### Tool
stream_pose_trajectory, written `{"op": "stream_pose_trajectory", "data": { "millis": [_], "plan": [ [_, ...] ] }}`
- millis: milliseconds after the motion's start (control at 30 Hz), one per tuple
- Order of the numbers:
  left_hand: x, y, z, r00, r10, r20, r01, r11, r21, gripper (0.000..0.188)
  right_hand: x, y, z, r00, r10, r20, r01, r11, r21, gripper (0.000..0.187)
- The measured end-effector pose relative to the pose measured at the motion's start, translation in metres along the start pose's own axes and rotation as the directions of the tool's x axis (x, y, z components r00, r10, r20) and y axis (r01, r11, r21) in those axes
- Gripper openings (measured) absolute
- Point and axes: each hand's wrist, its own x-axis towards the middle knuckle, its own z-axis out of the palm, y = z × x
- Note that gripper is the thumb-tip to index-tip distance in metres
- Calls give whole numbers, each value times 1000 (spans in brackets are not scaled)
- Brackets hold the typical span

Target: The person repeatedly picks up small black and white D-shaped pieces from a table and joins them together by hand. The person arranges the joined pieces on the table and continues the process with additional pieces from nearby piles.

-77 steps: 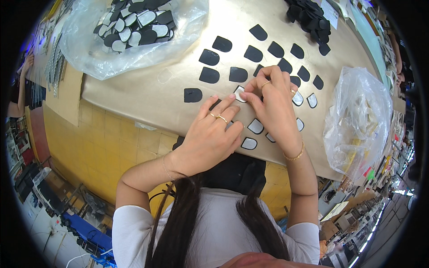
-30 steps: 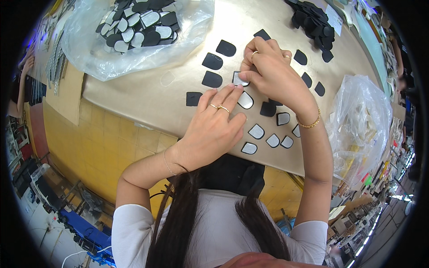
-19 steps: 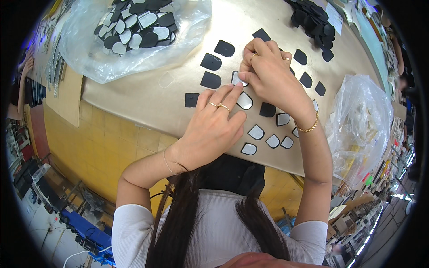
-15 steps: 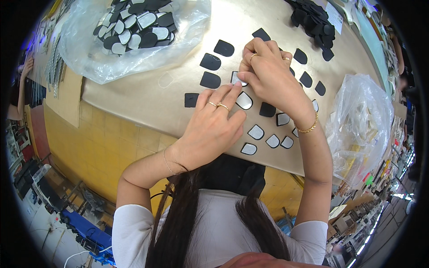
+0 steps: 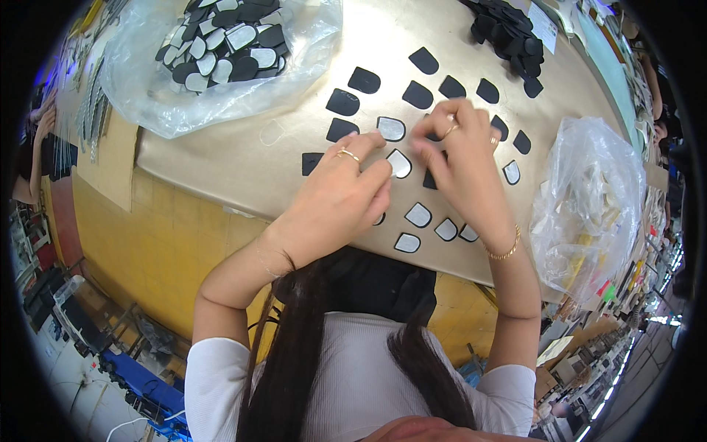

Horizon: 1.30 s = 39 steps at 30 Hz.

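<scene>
Rounded tab-shaped pieces lie spread over the tan tabletop, some showing black and some a pale face with a black rim. My left hand [image 5: 342, 191] is over the table's near edge, fingers loosely bent and apart, with nothing seen in them. Its fingertips are beside a pale-faced piece [image 5: 391, 129], with another pale-faced piece [image 5: 400, 163] just to their right. My right hand [image 5: 460, 147] hovers right of these two, thumb and fingers curled and blurred; whether they hold anything is unclear. It partly covers a black piece [image 5: 430, 179].
A clear plastic bag [image 5: 140, 96] heaped with black and pale pieces lies at the far left. Black pieces are piled [image 5: 508, 40] at the far right. A crumpled clear bag [image 5: 589, 206] is on the right. More pale-faced pieces [image 5: 418, 214] lie near the front edge.
My right hand has lifted off the pale-faced piece and moved right and nearer, uncovering black pieces behind it. My left hand has drawn back slightly leftward, its fingers more bent.
</scene>
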Motion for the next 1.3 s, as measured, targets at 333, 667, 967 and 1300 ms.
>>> {"op": "stream_pose_trajectory", "data": {
  "millis": [333,667,967,1300],
  "plan": [
    [-20,14,-1,996,64,63,-64,998,7,15,-20,-11,16,990,136,31,-139,983,119,18],
    [-24,14,3,991,102,82,-108,992,67,15,-28,-16,23,994,-53,-95,58,997,48,16],
    [-21,14,5,990,103,100,-111,991,80,14,-34,-13,-14,971,234,-47,-184,858,480,14],
    [-22,26,7,984,147,97,-156,984,86,19,-31,27,-34,942,246,227,-318,868,382,15]
  ]
}}
